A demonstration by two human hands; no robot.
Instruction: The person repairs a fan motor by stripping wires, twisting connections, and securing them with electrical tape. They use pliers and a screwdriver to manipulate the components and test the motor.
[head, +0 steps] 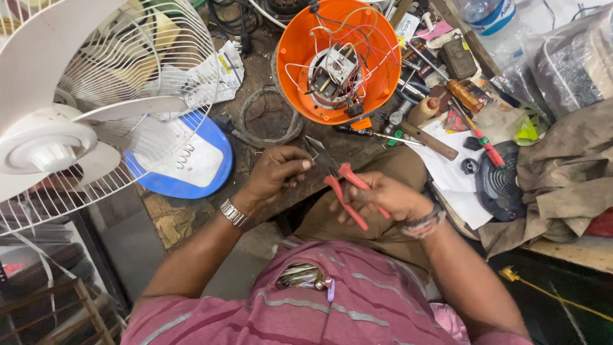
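Pliers (341,181) with red handles sit gripped in the right hand (383,197), jaws meeting a thin wire pinched by the left hand (276,171), just above the lap. Beyond both hands, the orange housing (300,57) lies open, wiring loose and unjoined. Tools (447,108) crowd the right; a fan (83,115) hems the left.

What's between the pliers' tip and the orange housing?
Head view: bare, grimy bench top separates the pliers from the orange housing; a screwdriver lies just right of the gap.
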